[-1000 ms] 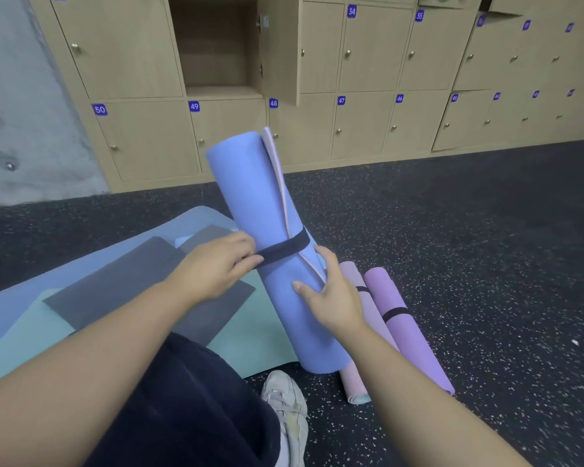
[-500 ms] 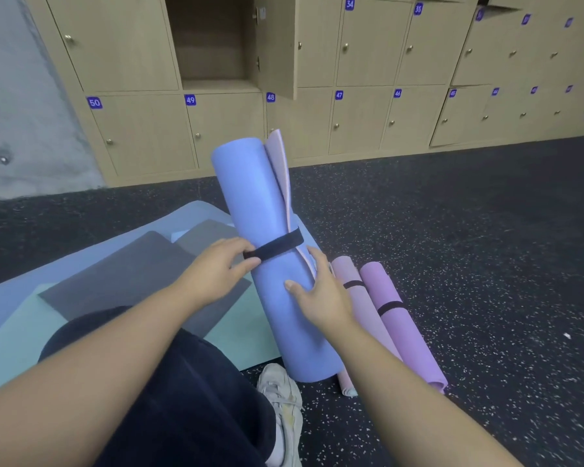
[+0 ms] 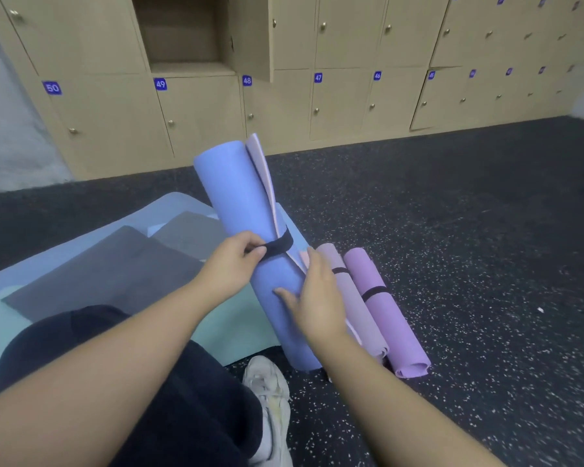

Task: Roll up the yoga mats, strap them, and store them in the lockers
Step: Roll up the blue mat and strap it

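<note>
Your R hand (image 3: 317, 298) lies flat w/ straight fingers on the blue rolled mat (image 3: 246, 230), which stands tilted on the floor by your shoe (image 3: 270, 399). L hand (image 3: 231, 264) pinches the black strap (image 3: 279, 245) round its middle. Two strapped purple rolls (image 3: 378, 308) lie just right. Beyond, one locker (image 3: 182, 32) is open.

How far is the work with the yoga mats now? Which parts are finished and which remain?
Done: two purple rolled mats lie strapped on the floor. In hand: the blue rolled mat stands tilted; the left hand pinches its black strap while the right hand steadies the roll. Left: flat mats are still unrolled, and the open locker shows no mat inside.
</note>
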Tool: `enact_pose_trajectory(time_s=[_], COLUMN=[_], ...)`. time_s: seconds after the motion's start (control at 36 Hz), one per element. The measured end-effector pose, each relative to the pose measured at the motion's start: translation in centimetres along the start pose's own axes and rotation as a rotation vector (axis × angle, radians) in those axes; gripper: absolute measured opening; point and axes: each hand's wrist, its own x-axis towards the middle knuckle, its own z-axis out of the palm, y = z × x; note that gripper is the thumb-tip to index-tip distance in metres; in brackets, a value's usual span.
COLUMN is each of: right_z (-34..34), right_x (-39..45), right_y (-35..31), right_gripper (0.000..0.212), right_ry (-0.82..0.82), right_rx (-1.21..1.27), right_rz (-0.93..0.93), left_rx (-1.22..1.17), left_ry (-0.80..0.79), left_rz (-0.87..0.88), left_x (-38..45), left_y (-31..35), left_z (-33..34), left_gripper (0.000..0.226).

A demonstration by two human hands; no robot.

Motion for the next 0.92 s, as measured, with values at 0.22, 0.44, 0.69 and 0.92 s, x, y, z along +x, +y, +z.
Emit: enact_pose_trajectory(time_s=[0.22, 0.44, 0.69, 0.92], right_z=[1.7, 2.6, 3.9, 2.9], right_x=[-0.9, -0.6, 0.0, 0.3], right_y=[2.9, 6.3, 9.6, 16.5], right_gripper=[0.119, 0.115, 0.107, 0.1], right_ry=[0.232, 0.252, 0.158, -0.015], right_rx=[-0.421, -0.47, -0.425, -0.47], right_rz=[-0.067, -0.045, 0.125, 0.364], left_rx=[-0.348, -0.343, -0.15, 0.165], left_ry=[-0.045, -0.125, -0.167, -0.36], left_rz=[-0.189, -0.135, 0.125, -0.048], left_x=[1.4, 1.3, 1.8, 1.5], left_y=[1.5, 0.9, -0.6, -6.3], left_z=[3.0, 6.3, 8.5, 10.2], left_gripper=[0.013, 0.014, 0.034, 0.04])
